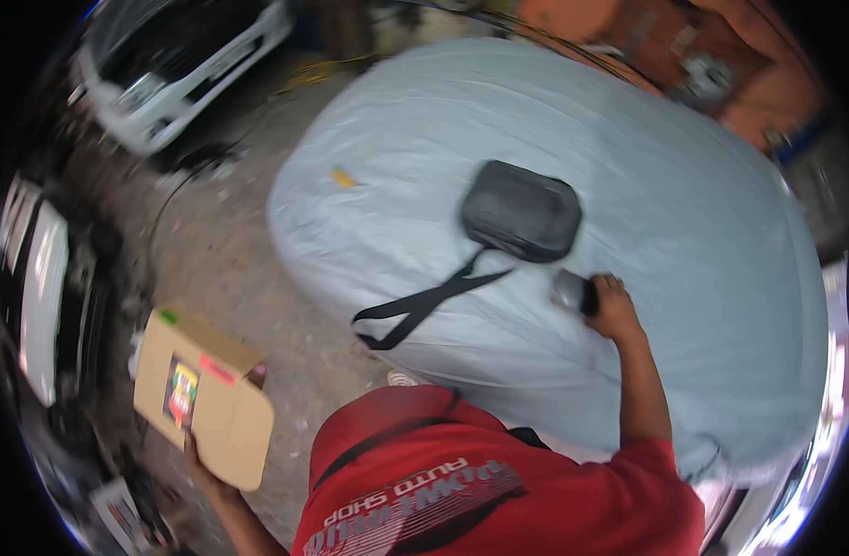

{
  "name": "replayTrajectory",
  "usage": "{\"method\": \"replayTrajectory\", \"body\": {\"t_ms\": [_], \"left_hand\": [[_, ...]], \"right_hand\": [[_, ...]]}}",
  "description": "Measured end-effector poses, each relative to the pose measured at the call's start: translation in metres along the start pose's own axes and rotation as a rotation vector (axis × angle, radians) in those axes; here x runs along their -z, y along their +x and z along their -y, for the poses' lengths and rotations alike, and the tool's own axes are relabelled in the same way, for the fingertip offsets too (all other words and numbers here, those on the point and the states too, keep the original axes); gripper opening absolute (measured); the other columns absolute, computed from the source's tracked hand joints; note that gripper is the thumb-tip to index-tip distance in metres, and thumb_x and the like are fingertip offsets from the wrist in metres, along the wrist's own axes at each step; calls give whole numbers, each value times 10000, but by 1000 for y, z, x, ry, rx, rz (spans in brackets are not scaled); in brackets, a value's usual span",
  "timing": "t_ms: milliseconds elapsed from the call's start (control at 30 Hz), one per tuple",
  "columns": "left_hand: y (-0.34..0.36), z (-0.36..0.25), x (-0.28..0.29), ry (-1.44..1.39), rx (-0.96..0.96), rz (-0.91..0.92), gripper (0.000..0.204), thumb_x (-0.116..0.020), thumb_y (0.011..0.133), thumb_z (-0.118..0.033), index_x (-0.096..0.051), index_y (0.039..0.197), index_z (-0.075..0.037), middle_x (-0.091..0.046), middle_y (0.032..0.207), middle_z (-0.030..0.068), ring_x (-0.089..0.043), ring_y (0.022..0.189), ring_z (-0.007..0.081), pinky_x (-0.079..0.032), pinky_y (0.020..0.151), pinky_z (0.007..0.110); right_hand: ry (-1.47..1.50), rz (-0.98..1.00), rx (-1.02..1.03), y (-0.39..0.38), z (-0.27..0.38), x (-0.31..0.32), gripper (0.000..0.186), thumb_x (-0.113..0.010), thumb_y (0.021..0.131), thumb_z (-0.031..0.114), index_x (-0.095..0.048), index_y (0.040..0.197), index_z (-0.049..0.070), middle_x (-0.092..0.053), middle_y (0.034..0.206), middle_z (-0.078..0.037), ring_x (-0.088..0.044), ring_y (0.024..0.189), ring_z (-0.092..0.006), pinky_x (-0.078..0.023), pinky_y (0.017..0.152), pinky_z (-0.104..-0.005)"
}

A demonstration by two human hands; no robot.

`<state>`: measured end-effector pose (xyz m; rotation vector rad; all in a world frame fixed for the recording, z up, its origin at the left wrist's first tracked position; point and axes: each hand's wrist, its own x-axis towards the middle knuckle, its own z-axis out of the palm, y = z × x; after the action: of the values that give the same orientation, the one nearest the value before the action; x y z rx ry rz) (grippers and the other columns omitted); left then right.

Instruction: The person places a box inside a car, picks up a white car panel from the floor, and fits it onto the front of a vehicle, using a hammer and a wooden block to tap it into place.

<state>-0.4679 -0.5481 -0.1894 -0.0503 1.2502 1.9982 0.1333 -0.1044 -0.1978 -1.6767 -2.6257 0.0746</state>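
My left hand (198, 463) grips an open cardboard box (244, 422) by its lower side, off to the left above the floor. A colourful label and a pink strip are on the box; what is inside is hidden. On the right, my right hand (614, 308) is closed around a small black-and-grey object (573, 293), too blurred to name, low over or touching a silver-grey cover (712, 250). Just beyond it lies a black zipped bag (521, 211), its black strap (415, 306) looped toward the cover's near left edge.
The cover drapes over a large rounded bulk, perhaps a vehicle. A small yellow thing (344, 178) lies on it. A white car front (183, 83) stands at the far left, car parts (44, 296) along the left side. Behind the cover is an orange surface (767, 69) holding metal parts.
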Motion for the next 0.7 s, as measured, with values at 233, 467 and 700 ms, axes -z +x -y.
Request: {"method": "replayTrajectory", "body": {"t_ms": [233,467,700], "left_hand": [[29,4,-5,115,-55,2,639,-514,1049,-417,-460,1509,24,-574,1466,221,-634,1271,366,-563,1027,487],[38,-13,-15,112,-35,-42,661,-679,960,-322,-460,1476,29,-660,1327,203,-695,1161,316,-580,987,422],[38,-2,27,50,7,-73,595,-687,950,-324,-555,1387,58,-700,1254,209,-717,1110,323,-591,967,427]], "right_hand": [[1,163,-487,-14,3,12,860,-940,569,150,-561,1335,51,-596,1321,-162,-542,1295,-391,-535,1041,-486],[-9,152,-500,-26,-13,-11,888,-1000,490,162,-549,1245,34,-632,1231,-209,-605,1201,-426,-539,1017,-506],[-159,134,-524,19,-3,11,1000,-959,634,198,-462,1482,20,-533,1451,-266,-511,1346,-461,-501,1077,-523]]}}
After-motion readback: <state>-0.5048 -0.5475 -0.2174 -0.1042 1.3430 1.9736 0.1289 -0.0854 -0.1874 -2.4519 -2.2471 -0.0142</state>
